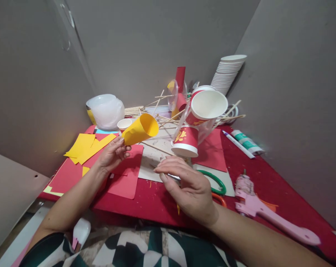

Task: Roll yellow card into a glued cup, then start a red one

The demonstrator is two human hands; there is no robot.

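Note:
My left hand point(113, 154) pinches the lower edge of a rolled yellow paper tube point(141, 129), tilted with its round mouth facing right. My right hand point(188, 185) hovers at the front of the table, fingers stretched out and thumb a little apart. A shiny metal piece point(173, 177) shows behind its thumb; whether it is touched I cannot tell. Partly hidden by this hand are a green loop handle point(216, 180) and an orange loop handle point(220, 199). Just beyond stand red-and-white paper cups point(186, 139) joined with clear plastic and sticks.
Yellow paper pieces point(87, 146) and red sheets point(129, 178) lie at left. A pink glue gun point(276, 218), a marker point(238, 144) and a green-white roll point(247, 141) lie at right. Behind are stacked white cups point(229, 74), wooden sticks point(133, 111) and a plastic-wrapped bowl point(105, 111).

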